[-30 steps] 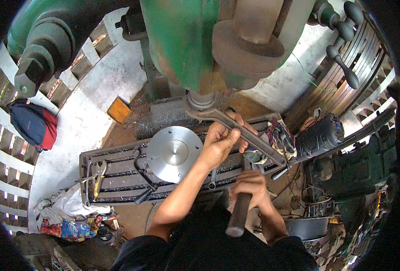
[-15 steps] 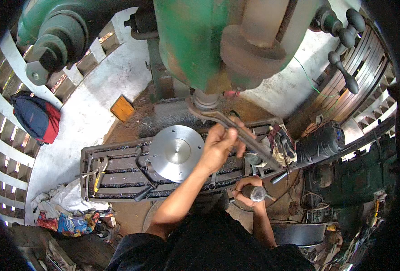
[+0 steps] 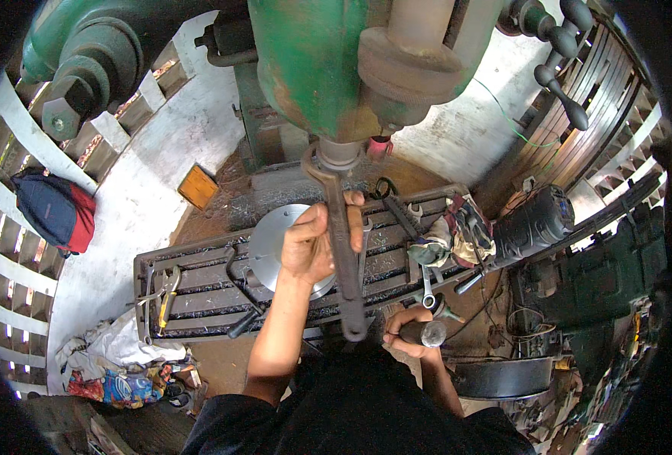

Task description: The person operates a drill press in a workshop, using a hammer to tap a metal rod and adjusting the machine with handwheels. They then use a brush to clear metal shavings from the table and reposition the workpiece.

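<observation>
My left hand [image 3: 305, 244] is closed round the shaft of a long, dark steel wrench [image 3: 344, 262]. The curved jaw of this wrench sits around the bright collar [image 3: 339, 153] under the green machine head [image 3: 309, 72], and its handle points back toward me. Behind the left hand, a round silver disc [image 3: 269, 241] with small holes lies partly covered on the slotted table. My right hand [image 3: 398, 331] is wrapped round a dark metal cylinder [image 3: 432, 334] with a scuffed, bright end; the rest of it is hidden by the fingers.
The slotted metal table [image 3: 203, 278] carries pliers [image 3: 170, 297], a crank handle [image 3: 239, 282], a spanner [image 3: 428, 290] and bundled rags [image 3: 468, 233]. A black cylindrical motor-like unit [image 3: 537, 225] is at the right. A backpack [image 3: 56, 210] leans by the slatted wall, left.
The wrench has swung round the collar, its handle end moving left and toward me. My left hand moved left with it; my right hand stays low, still holding the cylinder.
</observation>
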Action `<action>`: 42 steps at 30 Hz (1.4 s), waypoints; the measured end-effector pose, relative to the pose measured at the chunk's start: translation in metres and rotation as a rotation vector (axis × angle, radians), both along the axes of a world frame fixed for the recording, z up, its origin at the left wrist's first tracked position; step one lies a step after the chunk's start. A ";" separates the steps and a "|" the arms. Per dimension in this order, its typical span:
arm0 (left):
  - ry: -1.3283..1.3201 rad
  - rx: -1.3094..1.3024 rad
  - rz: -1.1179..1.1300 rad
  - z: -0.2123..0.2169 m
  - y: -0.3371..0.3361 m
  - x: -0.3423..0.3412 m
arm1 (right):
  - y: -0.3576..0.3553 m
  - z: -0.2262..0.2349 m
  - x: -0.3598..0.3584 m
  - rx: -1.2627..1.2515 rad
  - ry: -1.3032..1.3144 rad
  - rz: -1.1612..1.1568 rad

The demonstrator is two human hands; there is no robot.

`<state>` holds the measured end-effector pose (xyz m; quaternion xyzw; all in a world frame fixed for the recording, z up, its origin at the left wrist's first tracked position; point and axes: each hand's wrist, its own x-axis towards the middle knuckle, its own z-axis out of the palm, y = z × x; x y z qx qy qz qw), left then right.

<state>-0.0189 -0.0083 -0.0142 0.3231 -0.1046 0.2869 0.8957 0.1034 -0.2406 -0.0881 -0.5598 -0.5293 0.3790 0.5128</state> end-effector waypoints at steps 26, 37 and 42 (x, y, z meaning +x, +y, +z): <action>0.020 -0.029 -0.066 0.010 0.008 -0.010 | 0.010 0.016 -0.064 0.049 -0.037 0.164; 0.011 0.073 -0.100 0.005 0.016 -0.018 | 0.010 0.002 -0.080 -0.027 -0.047 0.202; 0.009 0.047 -0.109 0.003 0.010 -0.022 | 0.025 0.026 -0.106 -0.254 -0.090 0.153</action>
